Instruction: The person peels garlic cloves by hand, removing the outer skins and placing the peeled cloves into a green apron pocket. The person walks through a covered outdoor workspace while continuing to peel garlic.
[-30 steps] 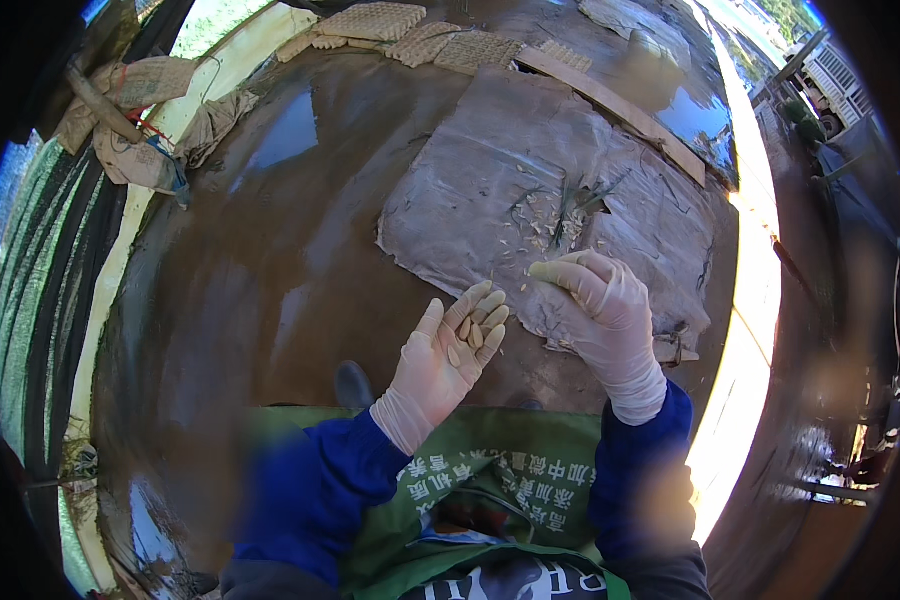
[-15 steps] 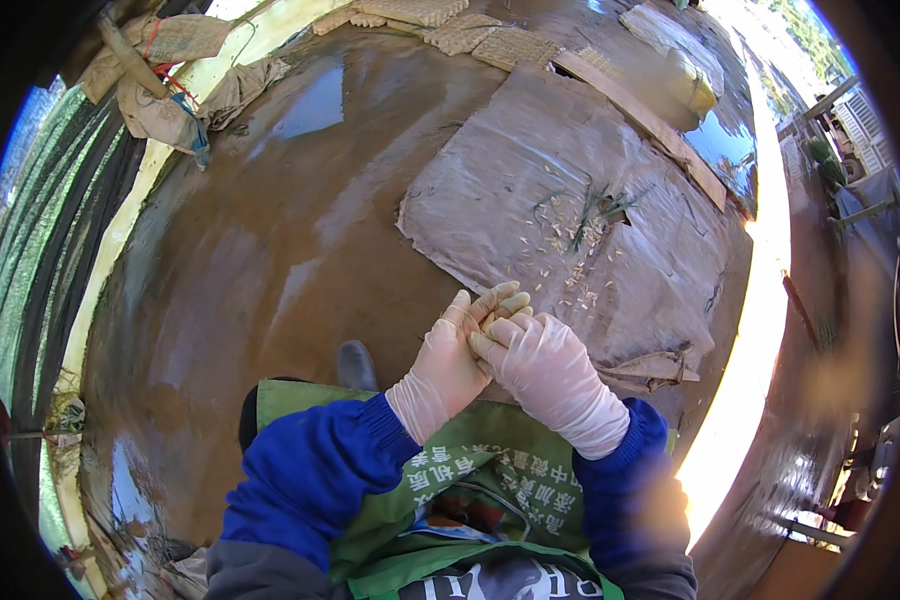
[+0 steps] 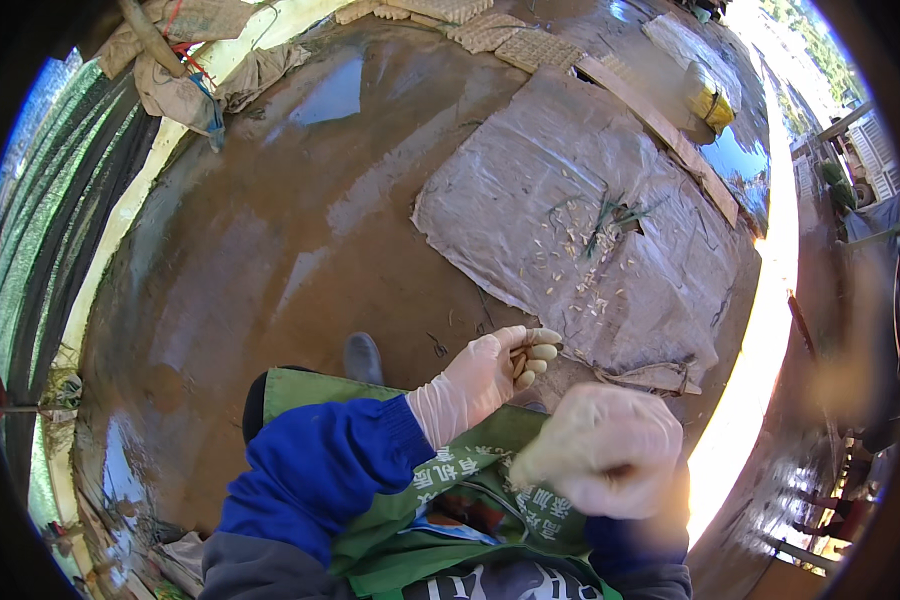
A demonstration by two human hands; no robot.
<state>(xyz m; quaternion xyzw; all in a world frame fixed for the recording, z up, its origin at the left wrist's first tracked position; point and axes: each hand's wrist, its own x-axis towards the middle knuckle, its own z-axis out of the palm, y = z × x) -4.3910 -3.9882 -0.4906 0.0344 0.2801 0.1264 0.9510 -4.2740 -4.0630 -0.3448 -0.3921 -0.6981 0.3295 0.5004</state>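
My left hand point(image 3: 490, 370), in a thin whitish glove, is held in front of my apron with its fingers curled inward. Something small and brownish shows between the fingers, too little of it to name. Closer to my body on the right is my right hand point(image 3: 610, 450), gloved alike and smeared by motion, so its fingers cannot be read. Beyond the hands a grey-brown sheet point(image 3: 510, 180) lies on the ground. On it are scattered small pale elongated pieces point(image 3: 585, 295) and a few thin green stalks point(image 3: 610, 225).
Wet brown ground point(image 3: 300, 260) spreads around the sheet. A wooden plank point(image 3: 670, 145) runs along its far right edge, near a yellow bundle point(image 3: 708, 98). Textured mats point(image 3: 535, 48) lie at the back. Dark netting point(image 3: 55, 230) hangs at left; my boot point(image 3: 363, 358) stands below.
My hands were together; now they are apart. The right hand has moved down and to the right, toward my body. The left hand has shifted slightly right and lower.
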